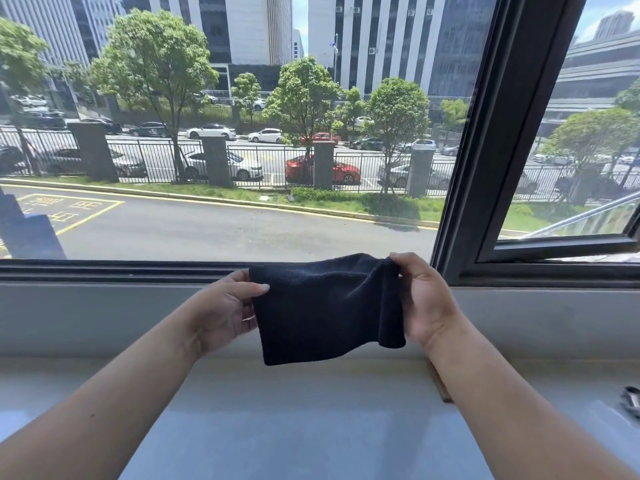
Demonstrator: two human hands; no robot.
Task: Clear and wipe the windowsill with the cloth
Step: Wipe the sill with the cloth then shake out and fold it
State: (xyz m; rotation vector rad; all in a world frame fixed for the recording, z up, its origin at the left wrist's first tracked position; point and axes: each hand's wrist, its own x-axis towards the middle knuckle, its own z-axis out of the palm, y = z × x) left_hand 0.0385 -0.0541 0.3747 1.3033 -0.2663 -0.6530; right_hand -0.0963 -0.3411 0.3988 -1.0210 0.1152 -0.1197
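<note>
A dark navy cloth (325, 306) hangs spread in the air above the pale grey windowsill (277, 410). My left hand (225, 313) pinches its upper left corner between thumb and fingers. My right hand (422, 299) grips its bunched right edge near the top. The cloth's lower edge hangs free, just above the sill's back edge. Both forearms reach in from the bottom of the view.
A dark window frame (485, 168) rises at the right, with an opened sash (561, 244) beyond it. A thin brown strip (441, 386) lies on the sill by my right forearm. A small metal object (632, 400) sits at the far right edge.
</note>
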